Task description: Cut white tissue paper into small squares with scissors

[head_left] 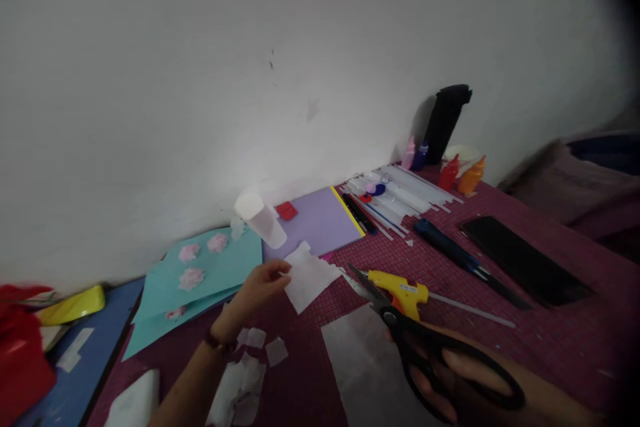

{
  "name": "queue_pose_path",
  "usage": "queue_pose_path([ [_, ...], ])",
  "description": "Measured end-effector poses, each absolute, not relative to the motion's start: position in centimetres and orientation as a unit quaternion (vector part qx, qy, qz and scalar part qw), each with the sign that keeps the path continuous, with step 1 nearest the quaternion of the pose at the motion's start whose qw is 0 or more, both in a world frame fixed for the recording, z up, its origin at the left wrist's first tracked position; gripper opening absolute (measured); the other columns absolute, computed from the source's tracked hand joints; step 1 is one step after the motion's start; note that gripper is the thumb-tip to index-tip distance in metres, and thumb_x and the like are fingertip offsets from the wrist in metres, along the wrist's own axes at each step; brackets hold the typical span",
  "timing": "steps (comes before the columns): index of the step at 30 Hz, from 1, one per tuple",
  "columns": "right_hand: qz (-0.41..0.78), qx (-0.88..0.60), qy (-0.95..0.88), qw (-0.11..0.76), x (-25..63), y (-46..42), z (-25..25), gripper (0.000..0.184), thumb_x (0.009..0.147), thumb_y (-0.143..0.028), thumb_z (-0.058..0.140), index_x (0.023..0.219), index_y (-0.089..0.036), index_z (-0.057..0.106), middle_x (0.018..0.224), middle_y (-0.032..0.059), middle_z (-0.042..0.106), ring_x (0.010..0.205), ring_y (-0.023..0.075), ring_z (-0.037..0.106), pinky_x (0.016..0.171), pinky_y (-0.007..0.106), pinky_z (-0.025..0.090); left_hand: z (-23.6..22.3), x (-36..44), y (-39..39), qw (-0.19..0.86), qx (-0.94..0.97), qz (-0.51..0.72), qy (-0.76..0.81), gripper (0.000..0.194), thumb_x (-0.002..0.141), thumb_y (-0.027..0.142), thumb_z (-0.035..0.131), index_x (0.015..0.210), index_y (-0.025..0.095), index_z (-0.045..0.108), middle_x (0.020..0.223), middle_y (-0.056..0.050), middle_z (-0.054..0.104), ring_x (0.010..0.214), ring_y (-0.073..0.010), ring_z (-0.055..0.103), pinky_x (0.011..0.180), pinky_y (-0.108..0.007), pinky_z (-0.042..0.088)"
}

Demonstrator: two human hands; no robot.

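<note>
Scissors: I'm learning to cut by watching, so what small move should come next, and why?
Perhaps ease the scissors onto the right corner of the paper for a small snip: the left hand holds the paper's left side, the right hand grips the scissors, and they point at that corner.

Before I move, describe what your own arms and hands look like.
Both are bare where they show: no gloves on the left hand or right hand, and no sleeve on the left forearm or right forearm. The left wrist wears a thin, dark bracelet, apparently beaded. No bracelet shows on the right.
</note>
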State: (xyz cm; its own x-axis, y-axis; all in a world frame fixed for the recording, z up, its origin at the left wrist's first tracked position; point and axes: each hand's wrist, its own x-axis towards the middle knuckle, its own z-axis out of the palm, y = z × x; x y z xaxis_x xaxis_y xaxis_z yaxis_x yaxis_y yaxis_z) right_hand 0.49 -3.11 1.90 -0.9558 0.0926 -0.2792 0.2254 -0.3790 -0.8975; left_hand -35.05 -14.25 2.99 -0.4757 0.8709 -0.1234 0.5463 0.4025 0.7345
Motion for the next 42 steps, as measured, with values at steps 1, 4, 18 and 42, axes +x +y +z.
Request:
queue_pose_path([
  [1, -0.825, 0.141, 0.547, 0.013, 0.3, -3.2, 2.2, 0.065, 0.072, -0.077, 0.04, 0.113, -0.029, 0.054, 0.072, 0.0054, 0.053, 0.061, 0.0223, 0.049, 0.061, 0.036, 0.037, 2.6, -34.3, -13.6, 0.248, 0.461, 0.313, 0.793, 0.031, 0.063, 0.027, 0.065, 0.093, 0.018, 0.07, 0.093, -0.008, 0.071, 0.084, -0.0227, 0.064, 0.077, -0.036, 0.05],
  [4, -0.854, 0.124, 0.505, -0.024, 0.2, -3.4, 2.6, 0.054, 0.075, -0.07, 0.05, 0.106, -0.026, 0.058, 0.077, 0.0062, 0.056, 0.057, 0.0177, 0.046, 0.054, 0.03, 0.032, 1.7, -33.3, -11.8, 0.208, 0.488, 0.303, 0.791, 0.055, 0.053, 0.012, 0.065, 0.108, 0.017, 0.066, 0.121, -0.012, 0.061, 0.117, -0.0283, 0.049, 0.104, -0.042, 0.033],
  [18, -0.861, 0.061, 0.504, -0.026, 0.2, -3.0, 2.0, 0.05, 0.08, -0.063, 0.052, 0.096, -0.015, 0.057, 0.079, 0.0048, 0.054, 0.061, 0.0116, 0.047, 0.055, 0.024, 0.033, 3.9, -33.0, -13.0, 0.378, 0.322, 0.398, 0.771, 0.033, 0.067, 0.034, 0.062, 0.092, 0.013, 0.066, 0.069, -0.006, 0.069, 0.06, -0.0223, 0.064, 0.058, -0.033, 0.049],
  [42, -0.683, 0.029, 0.68, 0.266, 7.8, -8.4, 5.8, 0.06, 0.09, -0.055, 0.045, 0.133, -0.014, 0.042, 0.1, 0.011, 0.058, 0.086, 0.0185, 0.058, 0.073, 0.03, 0.048, 1.3, -10.9, -35.4, 0.379, -0.214, 0.726, 0.532, 0.038, 0.065, 0.016, 0.075, 0.101, 0.018, 0.064, 0.099, -0.006, 0.074, 0.091, -0.025, 0.07, 0.07, -0.03, 0.059],
])
